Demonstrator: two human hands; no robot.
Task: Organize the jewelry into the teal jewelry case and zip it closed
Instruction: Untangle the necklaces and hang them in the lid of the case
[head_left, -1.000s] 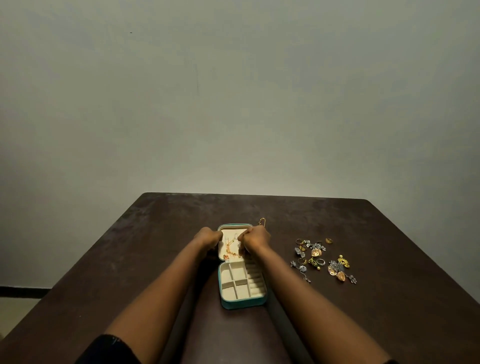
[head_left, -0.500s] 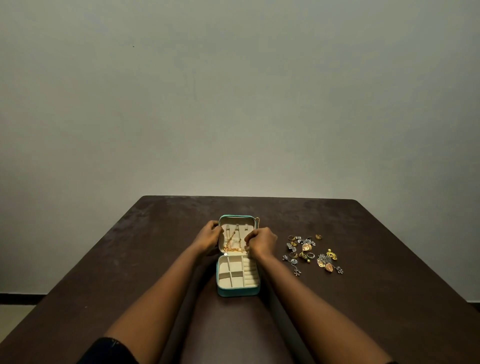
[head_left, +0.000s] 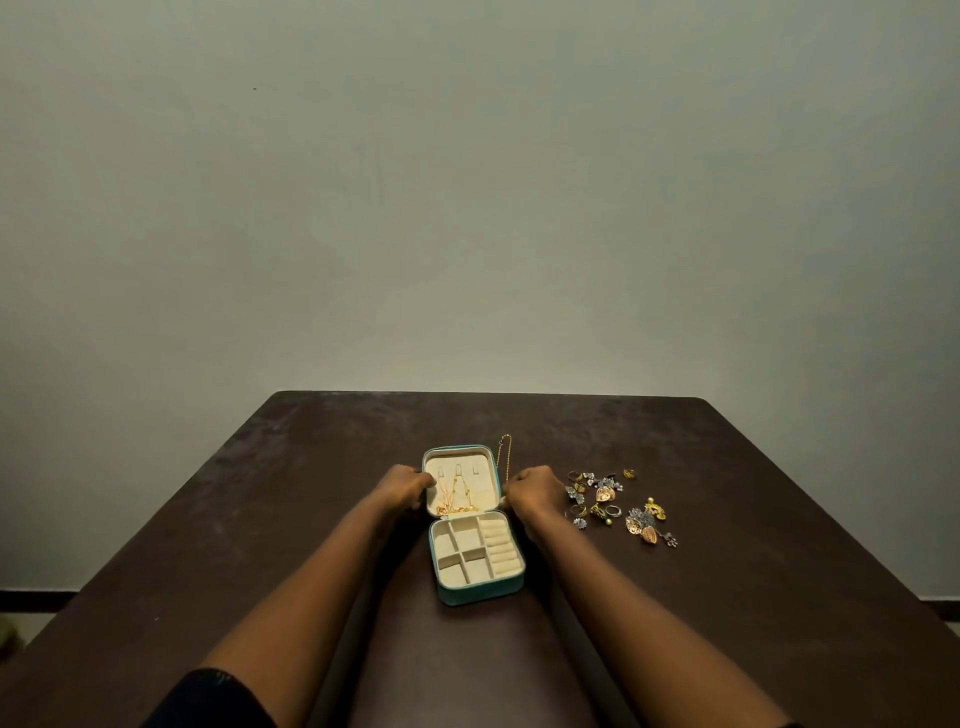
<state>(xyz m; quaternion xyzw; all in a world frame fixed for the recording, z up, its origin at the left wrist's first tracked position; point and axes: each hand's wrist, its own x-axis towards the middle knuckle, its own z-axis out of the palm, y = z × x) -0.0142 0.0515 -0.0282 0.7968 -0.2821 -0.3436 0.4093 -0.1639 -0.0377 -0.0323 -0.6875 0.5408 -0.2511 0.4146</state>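
Supporting table (head_left: 260, 545): its dark top would have hidden any small piece you knocked away, and a ring rolling right could have gone over the edge.
Teal jewelry case (head_left: 478, 592): it lay open mid-table between your forearms, base toward you, and its compartments looked unfilled. Being light, it could have slid or tipped back if you pulled on the far half.
Lid (head_left: 483, 488): it stood tilted up beyond the base. Letting it drop shut would have trapped whatever hung across the hinge.
Left hand (head_left: 402, 483): it gripped the lid's left edge, thumb over the rim. Squeezing unevenly could have twisted the case.
Right hand (head_left: 535, 491): it sat curled at the lid's right edge, and I could not tell what, if anything, it pinched. Your wrist was just beside the loose pieces, so a careless sweep would have scattered them.
Loose jewelry (head_left: 613, 501): rings and earrings lay heaped right of the case, touching one another. Grabbing several at once risked snags and mixed pairs.
Gold chains (head_left: 454, 499): they hung inside the lid and pooled at its bottom, where they could have knotted or spilled into the zip line.
Beaded chain (head_left: 503, 452): it rose beside the lid's right rim, whether necklace or zip pull I could not tell, and it could have caught in the teeth.
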